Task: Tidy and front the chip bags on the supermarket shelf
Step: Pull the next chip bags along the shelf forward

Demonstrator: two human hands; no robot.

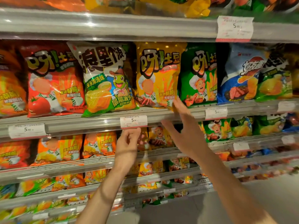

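Note:
A yellow chip bag (158,75) stands upright on the middle shelf (100,122). My right hand (182,126) reaches up with fingers spread, and its fingertips touch the bag's lower right corner. Left of that bag a white and green bag with a frog (106,78) leans forward, its bottom at the shelf lip. A red bag (53,81) stands further left, a green bag (199,75) and a blue bag (239,73) to the right. My left hand (127,143) hangs just under a price tag (133,121), fingers loosely curled and holding nothing.
The shelf above (113,25) carries more bags and a price label (234,29). Several lower shelves (80,165) hold orange, yellow and green bags. Grey floor (267,191) shows at the bottom right.

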